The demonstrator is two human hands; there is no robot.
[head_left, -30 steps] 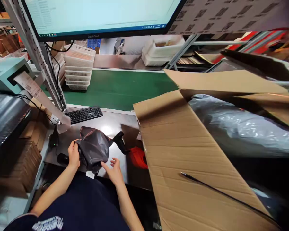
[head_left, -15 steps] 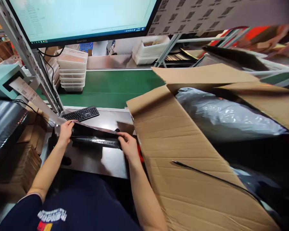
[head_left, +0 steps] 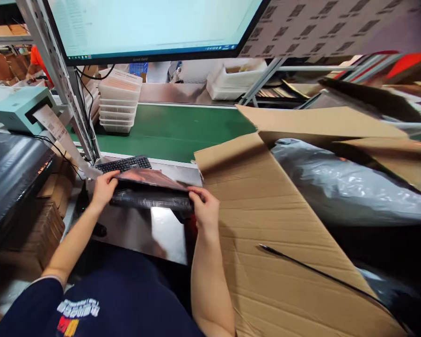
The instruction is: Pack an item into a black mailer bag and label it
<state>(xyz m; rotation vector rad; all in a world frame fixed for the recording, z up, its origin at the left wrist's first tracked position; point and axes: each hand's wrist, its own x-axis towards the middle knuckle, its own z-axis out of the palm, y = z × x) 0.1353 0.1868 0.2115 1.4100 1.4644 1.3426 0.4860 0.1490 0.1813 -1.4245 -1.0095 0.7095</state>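
A black plastic mailing bag [head_left: 150, 199] is stretched between my two hands above the metal bench [head_left: 133, 234]. My left hand [head_left: 104, 189] pinches its left corner. At the right corner, my right hand [head_left: 205, 206] grips the edge between thumb and fingers. The bag's far side, greyish and shiny, rises behind a dark gap along its top. Whether anything lies inside is hidden from me. Just beyond the bag is a black keyboard [head_left: 124, 164].
To my right stands a big open carton [head_left: 252, 210] with grey plastic packages [head_left: 344, 178] and a black cable [head_left: 312, 269] across its flap. Beyond are a green conveyor belt [head_left: 182, 126], stacked white baskets [head_left: 117, 105] and a monitor [head_left: 154, 28]. A label printer [head_left: 23, 110] sits left.
My hands have lifted the bag slightly and spread its top, so more of its far side shows. The camera view has shifted a little left.
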